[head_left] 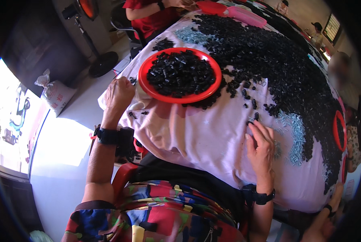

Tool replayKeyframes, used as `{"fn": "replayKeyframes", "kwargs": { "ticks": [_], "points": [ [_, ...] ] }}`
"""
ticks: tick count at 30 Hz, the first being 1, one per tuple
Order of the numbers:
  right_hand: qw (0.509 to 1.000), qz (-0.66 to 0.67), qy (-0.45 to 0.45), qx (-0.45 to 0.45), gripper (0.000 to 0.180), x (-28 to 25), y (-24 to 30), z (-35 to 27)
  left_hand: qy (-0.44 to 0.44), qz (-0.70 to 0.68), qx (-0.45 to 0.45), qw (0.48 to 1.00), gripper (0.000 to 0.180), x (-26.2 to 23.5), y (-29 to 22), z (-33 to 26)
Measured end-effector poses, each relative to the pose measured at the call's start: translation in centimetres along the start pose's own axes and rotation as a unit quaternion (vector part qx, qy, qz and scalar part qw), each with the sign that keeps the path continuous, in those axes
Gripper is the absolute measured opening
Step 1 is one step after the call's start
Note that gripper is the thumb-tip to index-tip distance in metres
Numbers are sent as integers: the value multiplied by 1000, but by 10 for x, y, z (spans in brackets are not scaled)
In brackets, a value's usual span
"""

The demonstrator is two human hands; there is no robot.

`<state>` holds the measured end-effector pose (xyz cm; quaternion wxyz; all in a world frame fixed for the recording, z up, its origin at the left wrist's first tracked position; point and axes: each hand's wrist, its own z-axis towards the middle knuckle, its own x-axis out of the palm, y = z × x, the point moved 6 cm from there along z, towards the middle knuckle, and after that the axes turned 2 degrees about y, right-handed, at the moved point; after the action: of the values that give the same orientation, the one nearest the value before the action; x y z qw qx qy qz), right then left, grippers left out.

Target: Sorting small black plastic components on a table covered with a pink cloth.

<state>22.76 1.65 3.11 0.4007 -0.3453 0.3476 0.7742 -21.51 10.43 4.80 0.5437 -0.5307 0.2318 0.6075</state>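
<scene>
A red round tray (147, 89) heaped with small black plastic parts (180, 74) stands on the cloth-covered table in front of me. My left hand (121, 93) is closed like a fist at the table's left edge, beside the tray; what its fingers hold, if anything, is hidden. My right hand (262, 147) rests over the cloth to the right, with its fingers stretched forward and the thumb apart. Its fingertips touch or nearly touch a small black part (251, 122). Several loose black parts (249, 97) lie just beyond it.
A wide heap of black parts (265, 52) spreads over the far and right table. Piles of pale blue small pieces (295, 137) lie near my right hand and at the back. Other people sit around the table. A fan (102, 64) and a tied sack (57, 94) stand on the left.
</scene>
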Motion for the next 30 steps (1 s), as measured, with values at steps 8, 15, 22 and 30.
{"fn": "replayKeyframes", "kwargs": {
  "ticks": [8, 15, 22, 30],
  "points": [
    [996, 77, 48, 18, 31, 0, -9, -2, 0, -342, 176, 923, 18, -16, -88, -30],
    [997, 56, 8, 51, 28, -20, -17, 6, 234, -365, 463, 773, 22, 18, -228, -121],
    [998, 21, 50, 6, 20, -15, -3, 9, 250, -265, 499, 787, 19, 70, -267, -134],
    [998, -8, 57, 9, 19, -14, -19, 40, 243, -353, 464, 775, 24, 58, -262, -140]
  ]
}}
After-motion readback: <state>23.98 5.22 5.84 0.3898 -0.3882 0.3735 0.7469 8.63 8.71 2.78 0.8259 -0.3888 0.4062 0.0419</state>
